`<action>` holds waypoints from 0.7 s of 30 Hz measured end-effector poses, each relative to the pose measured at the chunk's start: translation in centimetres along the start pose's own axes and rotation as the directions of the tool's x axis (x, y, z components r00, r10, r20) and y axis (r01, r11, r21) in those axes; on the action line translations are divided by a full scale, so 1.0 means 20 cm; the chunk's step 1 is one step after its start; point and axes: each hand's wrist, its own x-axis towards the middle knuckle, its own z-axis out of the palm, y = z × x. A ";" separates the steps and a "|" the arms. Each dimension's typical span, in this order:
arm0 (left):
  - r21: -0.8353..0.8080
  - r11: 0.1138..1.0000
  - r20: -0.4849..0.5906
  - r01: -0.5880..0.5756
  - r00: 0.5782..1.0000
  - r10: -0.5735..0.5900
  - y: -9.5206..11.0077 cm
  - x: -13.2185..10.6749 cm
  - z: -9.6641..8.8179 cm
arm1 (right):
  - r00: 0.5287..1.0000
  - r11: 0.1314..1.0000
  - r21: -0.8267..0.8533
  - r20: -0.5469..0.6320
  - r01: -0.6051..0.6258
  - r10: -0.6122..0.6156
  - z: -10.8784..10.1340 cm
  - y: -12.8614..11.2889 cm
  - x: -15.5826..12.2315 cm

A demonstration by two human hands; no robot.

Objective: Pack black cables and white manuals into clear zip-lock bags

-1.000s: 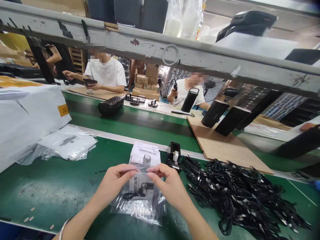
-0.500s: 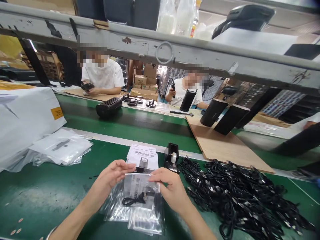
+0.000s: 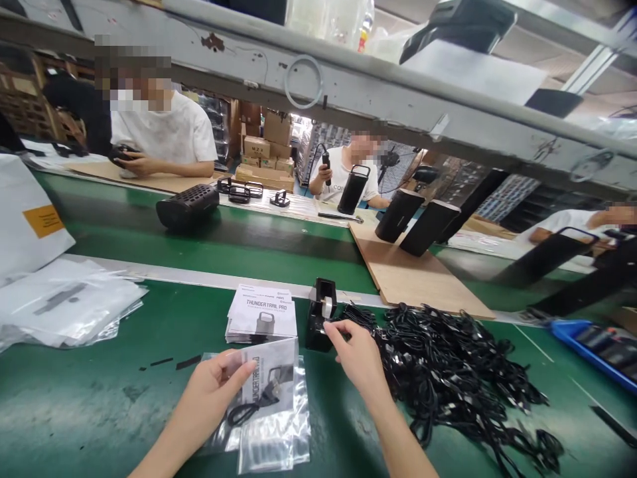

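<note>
My left hand (image 3: 212,390) grips the upper left part of a clear plastic bag (image 3: 271,378), thumb on top. Inside the bag show a folded leaflet and a coiled black cable (image 3: 249,410) with a USB plug. Further clear bags lie beneath it. At the front end of a black tape dispenser (image 3: 321,312), my right hand (image 3: 352,345) has thumb and forefinger closed; whatever they pinch is too small to make out. Behind the bag sits a stack of printed manuals (image 3: 261,313).
A heap of black cables (image 3: 448,378) spreads to the right, with a blue tray (image 3: 592,352) beyond. Empty clear bags (image 3: 74,299) lie at left. Black speakers (image 3: 430,229) stand on a wooden board (image 3: 423,285). A shelf beam (image 3: 348,86) crosses overhead. Co-workers sit opposite.
My right hand has left the bag's top edge and moved to the tape dispenser. My left hand has closed on the bag. The view has shifted to the right.
</note>
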 end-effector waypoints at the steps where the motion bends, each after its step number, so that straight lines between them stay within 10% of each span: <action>1: -0.004 1.000 -0.010 -0.003 1.000 0.003 0.00 0.00 0.01 | 0.999 0.999 0.044 0.019 -0.029 0.029 0.01 0.00 0.00; 9: -0.066 0.997 -0.028 0.035 0.999 -0.037 0.00 -0.01 0.04 | 0.988 0.898 0.417 0.117 -0.137 0.096 0.10 0.04 -0.09; 16: -0.160 0.983 0.056 0.090 0.995 -0.082 0.01 0.00 0.02 | 0.993 0.997 -0.065 -0.114 0.031 -0.038 0.11 0.09 -0.23; 21: -0.123 0.992 0.010 0.035 0.999 -0.034 0.02 -0.03 0.05 | 0.966 0.941 0.322 0.256 -0.104 0.019 0.22 -0.02 -0.38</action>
